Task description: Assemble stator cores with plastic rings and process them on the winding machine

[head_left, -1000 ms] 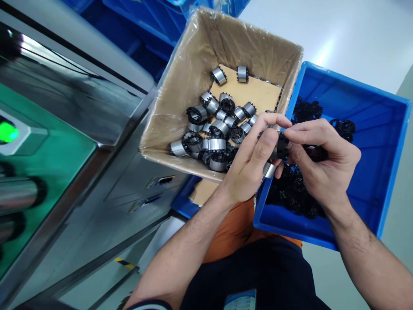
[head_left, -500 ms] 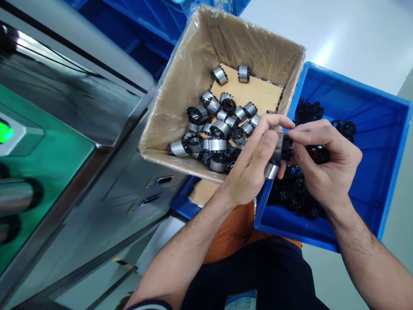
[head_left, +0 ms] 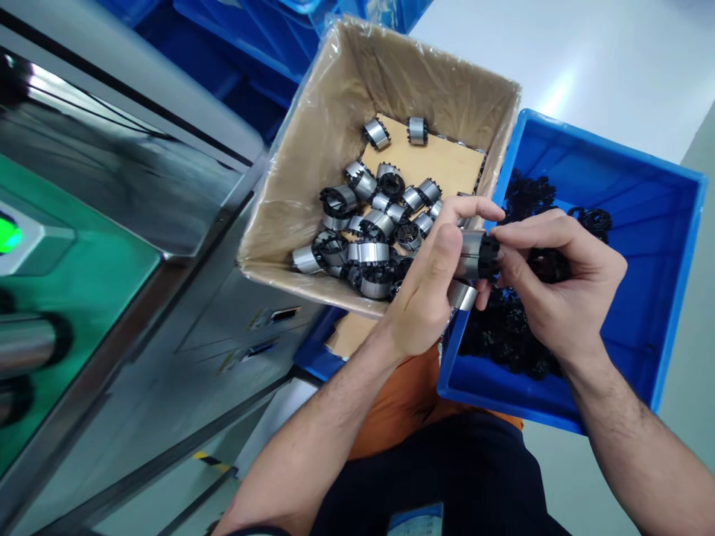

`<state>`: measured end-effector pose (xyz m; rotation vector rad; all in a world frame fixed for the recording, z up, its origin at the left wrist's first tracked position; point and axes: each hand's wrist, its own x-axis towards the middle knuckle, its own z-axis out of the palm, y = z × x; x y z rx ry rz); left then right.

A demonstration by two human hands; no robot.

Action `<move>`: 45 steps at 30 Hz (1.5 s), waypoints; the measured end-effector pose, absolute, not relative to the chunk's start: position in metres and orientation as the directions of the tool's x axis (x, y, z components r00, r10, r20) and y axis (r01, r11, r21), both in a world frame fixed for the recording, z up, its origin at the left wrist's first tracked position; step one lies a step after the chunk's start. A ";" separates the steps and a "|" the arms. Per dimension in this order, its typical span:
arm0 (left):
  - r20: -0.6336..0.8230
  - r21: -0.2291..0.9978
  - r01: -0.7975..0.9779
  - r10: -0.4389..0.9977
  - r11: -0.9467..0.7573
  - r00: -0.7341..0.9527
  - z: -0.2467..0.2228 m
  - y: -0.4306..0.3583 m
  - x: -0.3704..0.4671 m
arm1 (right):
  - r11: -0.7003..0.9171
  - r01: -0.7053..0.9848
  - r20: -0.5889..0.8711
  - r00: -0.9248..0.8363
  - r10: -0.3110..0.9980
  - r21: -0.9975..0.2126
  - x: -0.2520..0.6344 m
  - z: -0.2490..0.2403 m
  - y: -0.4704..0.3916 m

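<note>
My left hand (head_left: 424,290) is closed around a silver metal cylinder (head_left: 469,254), with its index finger stretched over the top. A second silver cylinder (head_left: 462,295) shows below, also among the left fingers. A black toothed end ring (head_left: 489,257) sits against the right end of the upper cylinder. The thumb and fingertips of my right hand (head_left: 578,279) pinch that ring. Another black plastic piece (head_left: 550,264) is tucked inside the right hand, partly hidden by the fingers.
Left of centre stands a plastic-lined carton (head_left: 290,186) holding several silver cylinders with black toothed ends on a cardboard sheet (head_left: 424,160). A blue bin (head_left: 631,298) with loose black plastic parts (head_left: 508,339) lies under my hands. A green-topped metal machine (head_left: 83,275) is at left.
The upper cylinder and my left hand have shifted slightly left, so more of the cylinder and its black toothed ring shows. My right hand keeps its pinch.
</note>
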<state>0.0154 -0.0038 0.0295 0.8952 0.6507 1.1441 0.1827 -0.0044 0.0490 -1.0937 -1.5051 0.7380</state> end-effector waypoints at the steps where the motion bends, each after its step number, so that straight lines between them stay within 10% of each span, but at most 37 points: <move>1: 0.004 0.858 -0.492 0.956 0.147 0.293 0.029 -0.003 0.016 | 0.395 0.242 0.406 -0.005 0.914 -0.886 0.183 0.049 -0.004; 12: -0.047 0.864 -0.494 0.992 0.101 0.121 0.033 -0.004 0.018 | 0.429 0.253 0.391 -0.189 0.901 -0.867 0.188 0.052 -0.001; 38: 0.081 0.878 -0.470 0.942 0.088 0.327 0.021 0.001 0.013 | 0.356 0.208 0.298 -0.263 0.918 -0.911 0.197 0.059 -0.003; 45: 0.189 0.969 0.146 0.977 -0.202 0.099 0.036 0.009 -0.023 | 0.207 0.447 0.184 -0.095 0.978 -0.870 0.230 0.053 0.020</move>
